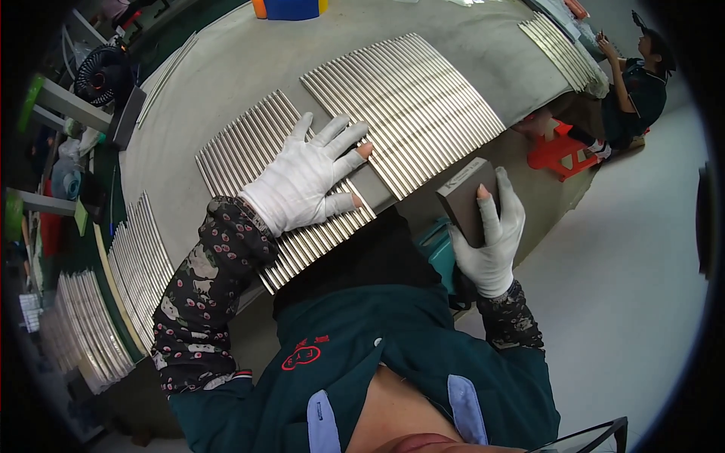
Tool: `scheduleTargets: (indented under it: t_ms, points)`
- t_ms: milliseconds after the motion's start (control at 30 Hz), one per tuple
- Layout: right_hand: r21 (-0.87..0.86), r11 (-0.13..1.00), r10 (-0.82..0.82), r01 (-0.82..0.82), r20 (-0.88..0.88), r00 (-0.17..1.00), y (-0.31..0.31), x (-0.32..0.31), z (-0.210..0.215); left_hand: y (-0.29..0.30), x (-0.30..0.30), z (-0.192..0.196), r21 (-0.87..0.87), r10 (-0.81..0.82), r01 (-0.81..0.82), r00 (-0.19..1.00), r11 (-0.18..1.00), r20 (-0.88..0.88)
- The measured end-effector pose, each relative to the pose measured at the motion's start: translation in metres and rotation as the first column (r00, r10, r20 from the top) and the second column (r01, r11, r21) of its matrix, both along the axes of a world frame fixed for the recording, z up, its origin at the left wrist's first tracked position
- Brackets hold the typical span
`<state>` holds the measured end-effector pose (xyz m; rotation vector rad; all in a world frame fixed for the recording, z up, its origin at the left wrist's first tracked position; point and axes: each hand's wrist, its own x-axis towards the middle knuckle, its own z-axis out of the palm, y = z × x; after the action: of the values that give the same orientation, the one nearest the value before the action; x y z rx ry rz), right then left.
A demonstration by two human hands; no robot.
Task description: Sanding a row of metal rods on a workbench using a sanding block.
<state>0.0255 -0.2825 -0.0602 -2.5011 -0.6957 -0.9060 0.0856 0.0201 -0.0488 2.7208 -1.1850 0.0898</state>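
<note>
Two flat rows of shiny metal rods lie side by side on the grey tabletop, the left row [243, 143] smaller than the right row [408, 106]. My left hand [302, 177], in a white glove with some bare fingertips, lies flat with fingers spread. Its palm rests on the left row, and its fingertips reach across the gap to the right row's edge. In my right hand [495, 245], gloved the same way, is a dark grey rectangular block [467, 198] with a pale printed end. That hand holds it off the table's near edge, right of the rods.
More rods [559, 53] lie at the table's far right; others [140, 264] are at the left, beside a stacked bundle [94, 332]. A black fan [102, 75] stands at the left. Beyond the table's right edge are a red stool [559, 151] and a person [638, 94].
</note>
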Motion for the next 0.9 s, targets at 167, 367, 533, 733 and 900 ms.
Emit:
scheduleTargets:
  t_ms: [167, 367, 533, 733, 900]
  points:
    - [-0.010, 1.000, 0.025, -0.025, -0.044, 0.999, 0.009, -0.001, 0.008, -0.004, -0.001, 0.000, 0.033, 0.035, -0.036, 0.998, 0.999, 0.044]
    - [-0.104, 0.994, -0.042, 0.027, -0.142, 0.989, 0.019, -0.009, 0.016, -0.006, -0.003, 0.001, 0.063, 0.051, -0.055, 0.997, 0.996, 0.059]
    - [-0.149, 0.989, -0.050, 0.026, -0.163, 0.985, 0.028, -0.012, 0.030, -0.010, -0.002, 0.000, 0.060, 0.064, -0.069, 0.995, 0.996, 0.082]
    - [-0.241, 0.970, -0.049, 0.002, -0.190, 0.980, 0.056, 0.000, 0.033, -0.015, -0.002, 0.010, 0.129, 0.076, -0.082, 0.996, 0.988, 0.048]
    - [-0.282, 0.959, -0.027, -0.028, -0.189, 0.982, 0.059, 0.009, 0.040, -0.012, -0.006, 0.012, 0.104, 0.101, -0.105, 0.994, 0.989, 0.046]
